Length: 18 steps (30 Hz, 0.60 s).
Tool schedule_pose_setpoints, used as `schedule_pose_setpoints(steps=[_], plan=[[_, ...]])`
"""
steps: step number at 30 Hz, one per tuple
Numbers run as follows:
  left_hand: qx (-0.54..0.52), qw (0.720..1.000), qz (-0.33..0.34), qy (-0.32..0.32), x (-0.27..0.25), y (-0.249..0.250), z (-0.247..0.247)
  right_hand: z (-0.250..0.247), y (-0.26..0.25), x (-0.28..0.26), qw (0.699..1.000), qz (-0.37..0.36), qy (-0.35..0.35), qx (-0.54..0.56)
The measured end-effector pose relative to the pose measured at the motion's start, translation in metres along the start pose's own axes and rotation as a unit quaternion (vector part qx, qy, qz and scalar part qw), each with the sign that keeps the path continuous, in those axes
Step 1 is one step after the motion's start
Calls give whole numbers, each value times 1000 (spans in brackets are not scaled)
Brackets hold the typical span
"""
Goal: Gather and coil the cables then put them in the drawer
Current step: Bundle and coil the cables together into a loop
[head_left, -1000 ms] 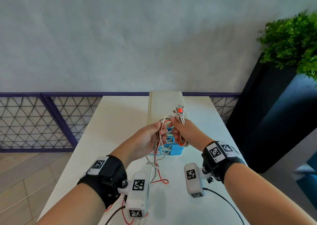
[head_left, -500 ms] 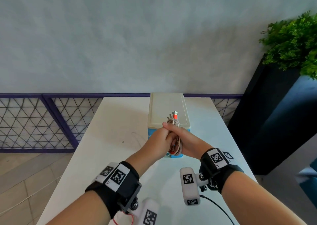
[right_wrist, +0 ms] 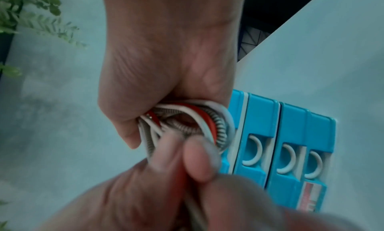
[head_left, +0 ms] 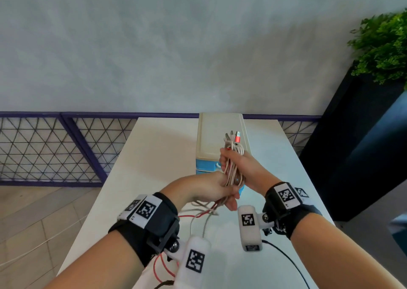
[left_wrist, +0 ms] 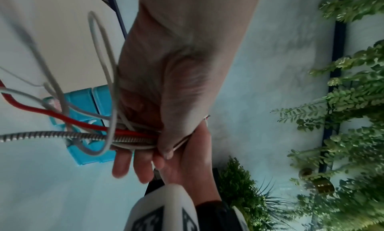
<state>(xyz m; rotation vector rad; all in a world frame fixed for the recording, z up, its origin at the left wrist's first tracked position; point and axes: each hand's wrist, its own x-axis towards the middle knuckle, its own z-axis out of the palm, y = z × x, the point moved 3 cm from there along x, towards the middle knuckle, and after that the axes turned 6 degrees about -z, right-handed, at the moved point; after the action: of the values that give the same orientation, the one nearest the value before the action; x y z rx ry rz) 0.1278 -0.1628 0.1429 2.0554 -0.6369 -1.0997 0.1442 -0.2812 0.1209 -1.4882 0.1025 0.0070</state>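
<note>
A bundle of cables [head_left: 234, 156], white, red and metal-braided, is gripped upright in my right hand [head_left: 228, 166], with the plugs [head_left: 234, 136] sticking out on top. The right wrist view shows the coiled loops [right_wrist: 207, 119] inside that fist. My left hand [head_left: 229, 197], just below, pinches the loose tails [head_left: 199, 213], which trail down to the table; its thumb [left_wrist: 166, 140] presses them in the left wrist view. Both hands hover in front of the small blue drawer unit [head_left: 204, 167] with a cream top [head_left: 218, 130]. Its drawer fronts [right_wrist: 290, 136] look closed.
The white table [head_left: 154, 156] holds the drawer unit at its far middle. A purple mesh railing [head_left: 55, 147] runs behind and left of it. A dark planter [head_left: 352, 145] with a green plant [head_left: 383, 46] stands on the right. A black wire [head_left: 286, 258] lies near my right wrist.
My left hand has dropped from beside the bundle to below my right hand, pulling the loose tails with it. My right hand kept its grip and now holds the bundle more upright.
</note>
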Motion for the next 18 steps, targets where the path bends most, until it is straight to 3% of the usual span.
schedule_pose_setpoints(steps=[5, 8, 11, 15, 18], plan=[[121, 992, -29, -33, 2, -8, 2, 10, -1, -3, 986, 38, -21, 159], [207, 977, -42, 11, 3, -12, 2, 22, -7, -2, 972, 51, -11, 229], [155, 986, -52, 21, 9, -19, 7, 25, -11, -1, 955, 78, 32, 283], [30, 999, 8, 42, 10, -23, 10, 20, -18, 2, 969, 66, 73, 225], [16, 1000, 5, 5, 10, -26, 7, 13, -22, 1, 975, 56, 83, 200]])
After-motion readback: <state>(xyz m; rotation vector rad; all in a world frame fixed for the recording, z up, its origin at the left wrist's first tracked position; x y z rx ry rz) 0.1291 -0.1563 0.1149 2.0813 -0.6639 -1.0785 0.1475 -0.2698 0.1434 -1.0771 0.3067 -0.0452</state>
